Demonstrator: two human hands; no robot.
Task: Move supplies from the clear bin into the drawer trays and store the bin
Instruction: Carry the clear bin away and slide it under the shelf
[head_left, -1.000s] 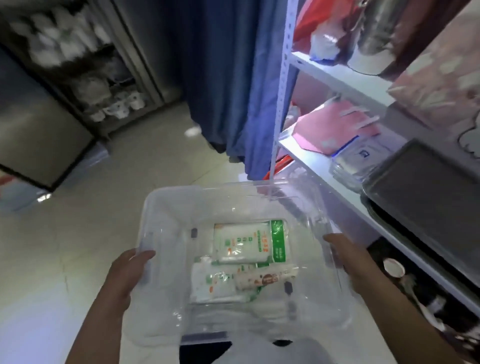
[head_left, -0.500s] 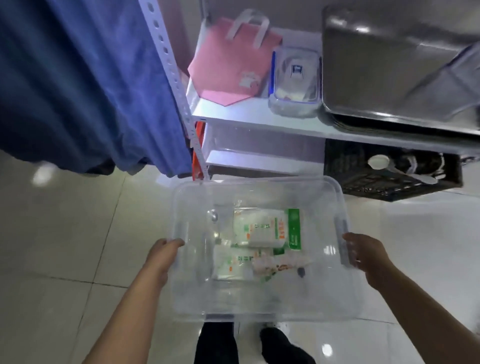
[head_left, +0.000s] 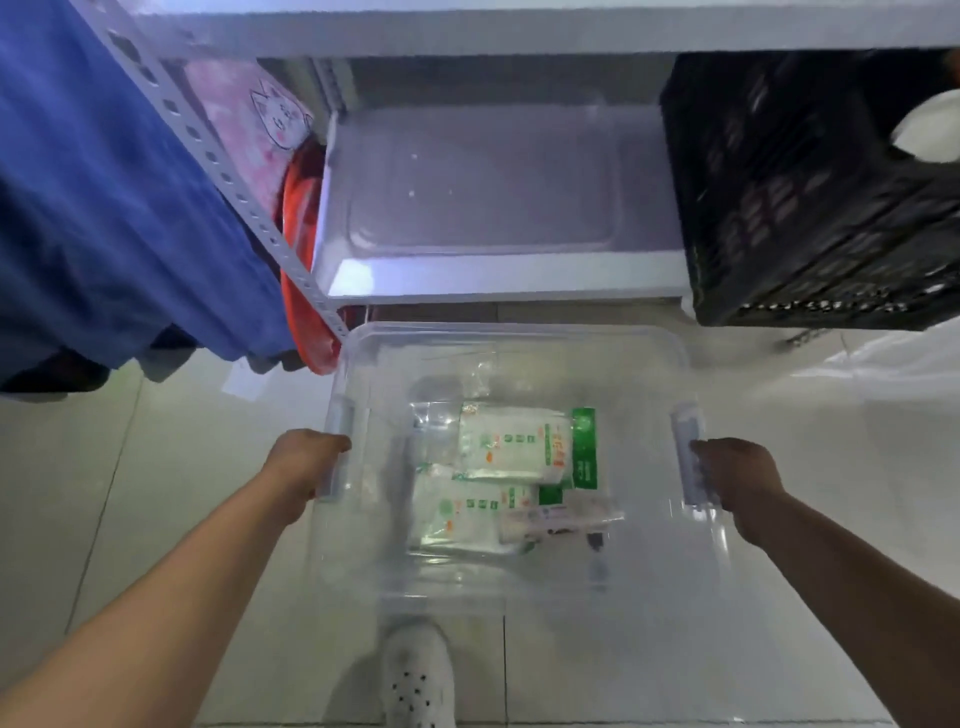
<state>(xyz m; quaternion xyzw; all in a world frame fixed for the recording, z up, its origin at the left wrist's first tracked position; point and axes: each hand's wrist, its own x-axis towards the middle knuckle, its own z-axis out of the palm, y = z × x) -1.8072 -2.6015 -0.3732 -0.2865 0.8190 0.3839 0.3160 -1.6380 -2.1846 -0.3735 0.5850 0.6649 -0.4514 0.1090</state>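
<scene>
Nearest to you, your white perforated clog (head_left: 418, 675) stands on the pale tiled floor (head_left: 130, 493), and above it you carry the clear rectangular plastic bin (head_left: 514, 332) level in front of you. Your left hand (head_left: 304, 465) is clasped on the bin's left side handle and your right hand (head_left: 737, 478) on the right one, so both hands are full and neither can sort anything yet.

The bin is not empty. On its bottom lie two white-and-green plastic supply packets (head_left: 519, 441), one overlapping the other, with a small pale tube-like item (head_left: 556, 519) resting across the lower packet. Judging by that, the transfer into the drawer trays is not finished, or perhaps not begun; no drawer or tray is visible here, so you cannot tell how much has gone in.

Just beyond the bin's far rim is the lowest shelf of the white metal rack (head_left: 498, 291), where a second clear plastic container (head_left: 493, 182) sits between an orange-red object (head_left: 301, 260) and a black slatted plastic crate (head_left: 810, 208). A blue cloth (head_left: 104, 182) hangs at far left. Emptying and storing the bin both remain, I judge.
</scene>
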